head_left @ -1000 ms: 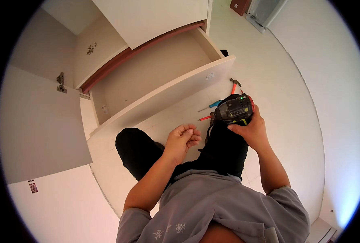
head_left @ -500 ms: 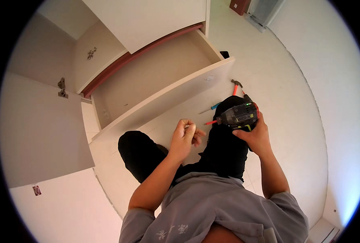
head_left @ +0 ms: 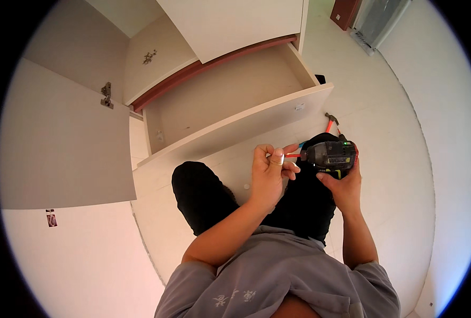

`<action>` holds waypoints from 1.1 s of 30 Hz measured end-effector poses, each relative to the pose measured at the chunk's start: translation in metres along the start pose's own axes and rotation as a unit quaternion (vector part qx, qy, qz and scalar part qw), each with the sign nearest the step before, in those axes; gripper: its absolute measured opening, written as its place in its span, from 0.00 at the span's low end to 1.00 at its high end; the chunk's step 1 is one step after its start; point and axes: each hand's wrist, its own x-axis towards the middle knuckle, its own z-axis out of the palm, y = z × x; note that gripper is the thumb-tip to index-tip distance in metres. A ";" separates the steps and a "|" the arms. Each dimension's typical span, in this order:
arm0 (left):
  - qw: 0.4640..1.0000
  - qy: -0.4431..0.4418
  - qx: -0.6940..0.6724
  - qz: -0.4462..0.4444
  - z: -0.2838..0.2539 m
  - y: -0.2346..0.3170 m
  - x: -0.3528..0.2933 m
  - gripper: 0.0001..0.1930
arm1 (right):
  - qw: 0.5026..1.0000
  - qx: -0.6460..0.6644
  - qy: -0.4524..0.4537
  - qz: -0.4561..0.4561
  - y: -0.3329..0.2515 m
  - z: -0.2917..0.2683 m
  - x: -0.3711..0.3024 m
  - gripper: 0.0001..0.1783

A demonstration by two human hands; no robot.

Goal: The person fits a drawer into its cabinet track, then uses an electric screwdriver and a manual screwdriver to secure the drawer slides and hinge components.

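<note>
Drawer (head_left: 267,121): open. Left hand (head_left: 270,175): thumb and fingers pinched at the bit (head_left: 293,155). Drill (head_left: 330,155): over right knee, bit leftward. Right hand (head_left: 347,188): holding drill. Step, seemingly: handling the bit; next move calls for a steady drill.

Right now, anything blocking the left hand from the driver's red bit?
Nothing visible: the left hand is at the tip of the red bit; the right hand holds the power driver. Contact unclear.
</note>
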 end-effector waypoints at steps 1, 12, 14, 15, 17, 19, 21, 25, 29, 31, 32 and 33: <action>1.000 -0.001 -0.008 0.010 0.003 0.000 0.002 0.15 | 1.000 0.004 0.000 0.002 -0.002 0.001 -0.001 0.43; 0.995 0.002 -0.090 0.051 0.071 -0.006 0.035 0.13 | 0.986 0.156 0.064 0.012 0.004 -0.009 0.018 0.53; 0.995 0.000 -0.090 0.038 0.087 -0.006 0.044 0.12 | 0.982 0.171 0.082 0.011 0.007 -0.014 0.028 0.54; 0.995 -0.006 -0.092 0.035 0.094 -0.009 0.050 0.12 | 0.980 0.175 0.094 0.011 0.011 -0.018 0.034 0.54; 0.996 -0.013 -0.083 0.030 0.105 -0.015 0.063 0.12 | 0.982 0.159 0.099 0.031 0.022 -0.027 0.046 0.54; 0.997 -0.018 -0.066 0.025 0.115 -0.019 0.081 0.11 | 0.977 0.179 0.094 0.061 0.028 -0.033 0.059 0.54; 0.999 -0.030 -0.043 0.007 0.122 -0.024 0.097 0.11 | 0.976 0.187 0.100 0.052 0.034 -0.041 0.071 0.52; 0.999 -0.050 -0.004 -0.012 0.133 -0.036 0.131 0.10 | 0.962 0.249 0.099 0.058 0.046 -0.046 0.103 0.49; 0.985 -0.077 0.096 -0.118 0.147 -0.025 0.161 0.17 | 0.956 0.258 0.100 0.095 0.074 -0.060 0.143 0.44; 0.964 -0.124 0.233 -0.043 0.119 -0.012 0.174 0.27 | 0.958 0.252 0.115 0.078 0.092 -0.073 0.177 0.39; 0.917 -0.162 0.362 0.038 0.094 0.003 0.181 0.26 | 0.959 0.244 0.113 0.085 0.108 -0.078 0.192 0.40; 0.845 -0.196 0.482 0.125 0.073 0.019 0.190 0.26 | 0.961 0.240 0.104 0.088 0.123 -0.083 0.213 0.40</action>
